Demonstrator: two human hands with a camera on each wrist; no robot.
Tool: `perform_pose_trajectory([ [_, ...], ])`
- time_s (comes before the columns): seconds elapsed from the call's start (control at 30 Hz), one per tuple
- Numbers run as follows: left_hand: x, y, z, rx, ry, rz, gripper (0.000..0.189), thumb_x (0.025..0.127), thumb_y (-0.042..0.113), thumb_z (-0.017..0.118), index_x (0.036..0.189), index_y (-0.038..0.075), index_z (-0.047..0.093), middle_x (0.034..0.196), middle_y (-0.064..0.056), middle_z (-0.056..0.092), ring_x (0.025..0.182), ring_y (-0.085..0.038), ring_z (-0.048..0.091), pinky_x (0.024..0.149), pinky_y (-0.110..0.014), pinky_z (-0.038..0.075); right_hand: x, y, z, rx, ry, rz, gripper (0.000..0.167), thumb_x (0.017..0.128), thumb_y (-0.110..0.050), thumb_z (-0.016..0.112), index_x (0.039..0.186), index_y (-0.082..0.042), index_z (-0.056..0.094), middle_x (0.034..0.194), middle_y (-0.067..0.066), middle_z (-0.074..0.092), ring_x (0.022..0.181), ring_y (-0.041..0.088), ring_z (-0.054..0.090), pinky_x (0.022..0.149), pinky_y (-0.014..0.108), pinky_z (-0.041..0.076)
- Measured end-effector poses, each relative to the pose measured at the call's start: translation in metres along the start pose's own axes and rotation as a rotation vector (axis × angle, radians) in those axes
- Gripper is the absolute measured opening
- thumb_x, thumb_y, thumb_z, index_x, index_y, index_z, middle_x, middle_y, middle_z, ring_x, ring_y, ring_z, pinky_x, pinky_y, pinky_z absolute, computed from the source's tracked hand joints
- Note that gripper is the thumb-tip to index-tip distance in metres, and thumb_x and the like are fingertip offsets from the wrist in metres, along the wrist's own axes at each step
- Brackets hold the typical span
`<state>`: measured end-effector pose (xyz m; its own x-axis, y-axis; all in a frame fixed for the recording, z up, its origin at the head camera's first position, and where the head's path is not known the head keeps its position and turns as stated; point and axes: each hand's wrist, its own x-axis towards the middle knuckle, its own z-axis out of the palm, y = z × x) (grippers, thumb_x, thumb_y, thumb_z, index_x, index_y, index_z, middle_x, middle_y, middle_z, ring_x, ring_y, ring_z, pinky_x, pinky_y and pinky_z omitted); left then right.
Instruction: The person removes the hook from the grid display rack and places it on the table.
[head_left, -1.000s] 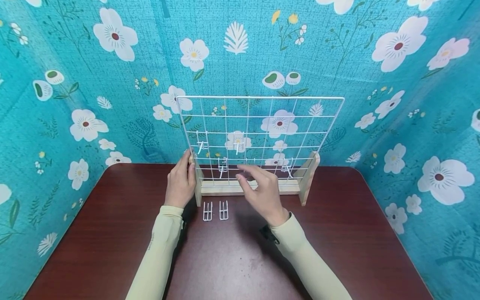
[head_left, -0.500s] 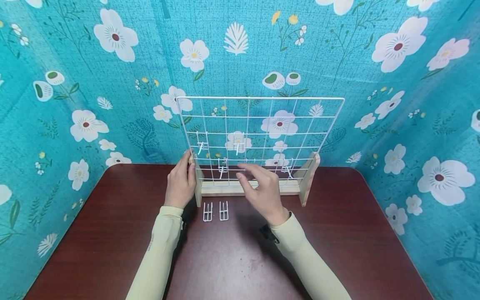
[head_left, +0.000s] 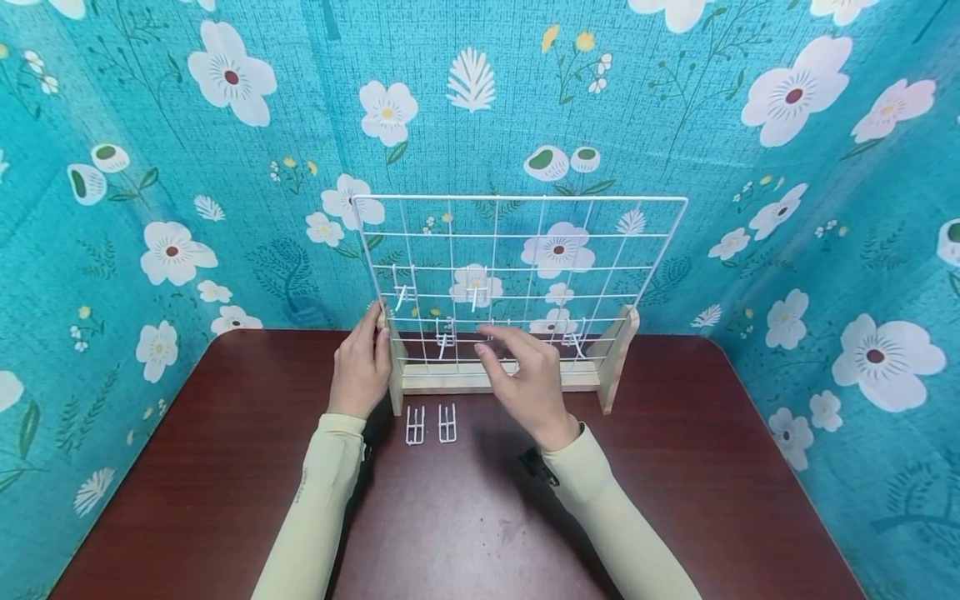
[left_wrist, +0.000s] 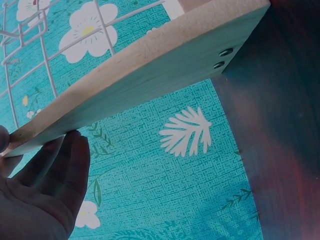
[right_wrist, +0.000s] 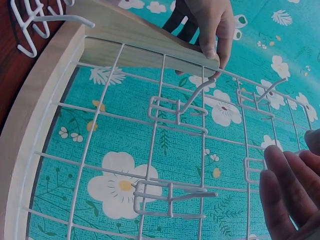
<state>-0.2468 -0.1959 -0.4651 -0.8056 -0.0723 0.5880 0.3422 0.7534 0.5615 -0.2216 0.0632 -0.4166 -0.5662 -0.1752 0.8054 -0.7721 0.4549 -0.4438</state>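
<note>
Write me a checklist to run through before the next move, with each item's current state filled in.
1. Wooden stand resting on the table: ok.
2. Left hand gripping the left upright: ok, thumb in front, fingers behind.
3. Right hand free of hooks: ok, fingers loosely curved in front of the wire grid.
4. Lower middle hook fully seated: cannot tell; it is on the grid, but its hold on the wires is unclear.
5. Every hook on the grid: not ok; the left spare hook and right spare hook lie on the table.
</note>
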Motion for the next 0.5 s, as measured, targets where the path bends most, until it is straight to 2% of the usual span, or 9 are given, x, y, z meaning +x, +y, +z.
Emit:
perform_pose_trajectory([
  [0.27,-0.0011,0.0000,0.0008,0.005,-0.009,-0.008,0.049,0.112,0.025,0.049,0.158,0.009,0.046,0.151,-0.021,0.059,0.134,-0.042,0.061,0.109,-0.060,0.050,0.0057,0.0029,0.0012,0.015,0.034,-0.007,0.021,0.094,-0.007,0.074,0.113,0.001,0.077,0.104,0.017,0.080,0.085,0.028,0.078,0.079,0.040,0.064],
  [0.5,-0.0001,-0.0001,0.0005,0.007,0.008,0.006,0.048,0.111,0.023,0.049,0.157,0.009,0.047,0.152,-0.021,0.058,0.134,-0.042,0.061,0.109,-0.060,0.050,0.0102,0.0041,0.0005,0.007,0.050,-0.005,0.021,0.095,-0.008,0.073,0.114,0.001,0.077,0.106,0.017,0.080,0.088,0.028,0.079,0.080,0.042,0.064],
])
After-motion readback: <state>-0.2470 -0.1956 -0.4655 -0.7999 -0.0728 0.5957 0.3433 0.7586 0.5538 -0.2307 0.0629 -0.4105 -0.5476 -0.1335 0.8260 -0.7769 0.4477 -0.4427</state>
